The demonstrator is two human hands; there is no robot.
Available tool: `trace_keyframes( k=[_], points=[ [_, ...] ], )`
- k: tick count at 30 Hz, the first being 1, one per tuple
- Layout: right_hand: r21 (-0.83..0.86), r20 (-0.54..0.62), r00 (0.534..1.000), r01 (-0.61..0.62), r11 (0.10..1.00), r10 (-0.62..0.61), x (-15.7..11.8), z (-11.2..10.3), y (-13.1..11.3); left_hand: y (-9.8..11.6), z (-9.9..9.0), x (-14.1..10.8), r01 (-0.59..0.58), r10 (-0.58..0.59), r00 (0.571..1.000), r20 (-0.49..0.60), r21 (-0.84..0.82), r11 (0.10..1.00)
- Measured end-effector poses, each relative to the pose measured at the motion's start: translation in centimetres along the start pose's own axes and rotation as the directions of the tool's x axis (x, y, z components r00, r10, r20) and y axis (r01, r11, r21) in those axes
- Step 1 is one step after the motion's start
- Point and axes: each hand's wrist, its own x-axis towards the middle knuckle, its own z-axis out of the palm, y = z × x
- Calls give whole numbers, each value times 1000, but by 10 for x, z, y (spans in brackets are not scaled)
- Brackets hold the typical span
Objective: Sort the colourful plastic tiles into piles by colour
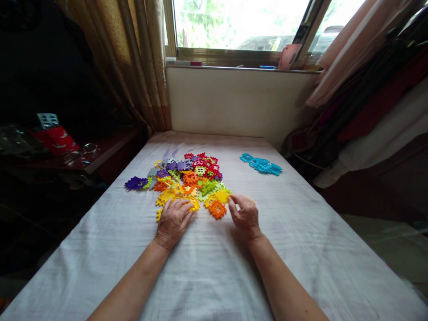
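Note:
Interlocking plastic toy pieces with notched edges lie in a mixed heap [190, 178], in red, purple, grey, green, orange and yellow. My left hand [174, 220] lies over yellow pieces [166, 196] at the heap's near edge, its fingers stretched out. At the heap's near right, my right hand [245, 216] is curled, thumb and forefinger pinching at the edge of a yellow piece [222, 196]. A sliver of yellow also shows behind that hand's far side. Just left of its fingertips sits an orange square piece [217, 209]. Apart from the heap, blue pieces [264, 165] form a separate group.
A pale sheet [214, 267] covers the bed-like surface. At left, a dark table [113, 145] holds glasses [82, 154] and a red container [56, 139]. A curtain [133, 58] and window stand ahead; clothes [374, 116] hang at right.

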Motion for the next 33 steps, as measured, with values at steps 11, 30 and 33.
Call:
trace_keyframes(
  k=[11, 30, 33],
  points=[
    [-138, -79, 848, -530, 837, 524, 3, -32, 83, -3, 2, 0, -21, 21, 1000, -11, -66, 998],
    [-226, 311, 944, 185, 956, -109, -21, 13, -34, -13, 10, -6, -15, 15, 1000, 2, -46, 999],
    [-128, 341, 919, 255, 959, -198, -21, 14, -38, -16, 11, -8, -15, 15, 1000, 4, -48, 999]
  ],
)
